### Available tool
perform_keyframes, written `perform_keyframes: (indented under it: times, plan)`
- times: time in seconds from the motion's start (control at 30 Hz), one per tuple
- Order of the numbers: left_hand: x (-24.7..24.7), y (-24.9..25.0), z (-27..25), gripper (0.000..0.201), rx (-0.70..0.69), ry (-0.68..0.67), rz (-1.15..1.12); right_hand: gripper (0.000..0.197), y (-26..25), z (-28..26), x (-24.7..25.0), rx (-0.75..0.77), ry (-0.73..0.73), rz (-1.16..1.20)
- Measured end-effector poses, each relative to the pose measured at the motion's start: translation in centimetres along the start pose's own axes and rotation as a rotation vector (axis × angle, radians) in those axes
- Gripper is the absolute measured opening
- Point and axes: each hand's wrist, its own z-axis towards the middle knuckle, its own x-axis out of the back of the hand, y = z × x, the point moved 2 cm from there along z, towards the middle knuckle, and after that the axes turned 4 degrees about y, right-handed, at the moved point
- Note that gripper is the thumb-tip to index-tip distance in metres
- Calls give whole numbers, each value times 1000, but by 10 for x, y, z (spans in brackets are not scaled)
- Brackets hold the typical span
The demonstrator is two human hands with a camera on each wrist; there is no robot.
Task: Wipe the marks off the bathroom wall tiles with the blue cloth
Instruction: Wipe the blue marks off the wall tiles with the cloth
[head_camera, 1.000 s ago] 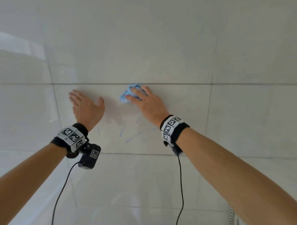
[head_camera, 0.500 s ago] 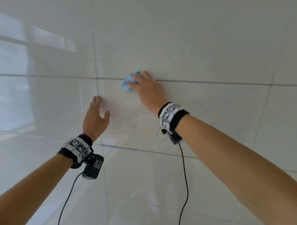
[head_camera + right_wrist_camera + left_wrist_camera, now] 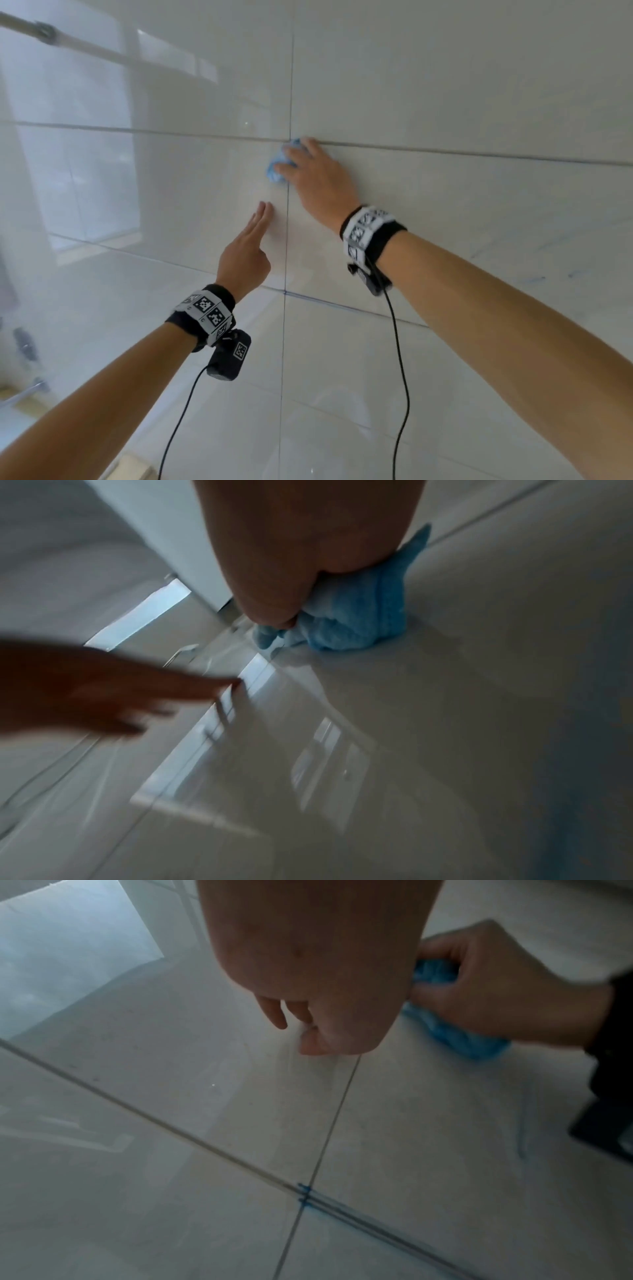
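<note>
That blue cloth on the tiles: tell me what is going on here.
A person is wiping a glossy tiled wall. The right hand presses a bunched blue cloth against the tile just below a horizontal grout line, near a vertical joint. The left hand holds nothing, its straight fingers by the wall lower down. Faint blue marks show further right, and blue colour sits in the grout crossing below.

- Blue cloth (image 3: 278, 163): light blue, plain, with a ribbed weave in the right wrist view.
- Wall tiles (image 3: 445, 85): glossy off-white, with thin grey grout lines.
- Marks (image 3: 534, 280): faint blue streaks on the tile.
- Wristbands (image 3: 205, 310): black, carrying black-and-white square-patterned tags.
- Cables (image 3: 399, 359): black.
</note>
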Motion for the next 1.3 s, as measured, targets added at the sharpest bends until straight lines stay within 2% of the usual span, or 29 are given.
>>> perform_keyframes:
  times: [0.07,0.2,0.37,0.57,0.83,1.07,1.3]
  plan:
    - [0,-16,-5,101,20,10,28,38,-34,-39,-34,67,-20,52]
    - [-6,-59,-23,94,219,12,25,36,-104,-121,-78,138,-203,59]
    - [-17,-80,-45,87,202,-60,37,45,-143,-163,-93,136,-362,37]
    - [-37,-66,-53,88,218,-51,-3,65,-148,-166,-82,49,-520,13]
    - [-33,-51,-68,84,150,-88,15,82,-153,-185,-59,-167,-532,106]
    - [-39,-22,-78,85,111,-98,14,83,-133,-214,-41,-280,-541,110]
    - [-54,27,-83,85,102,-76,-10,76,-93,-263,-16,-347,-426,125]
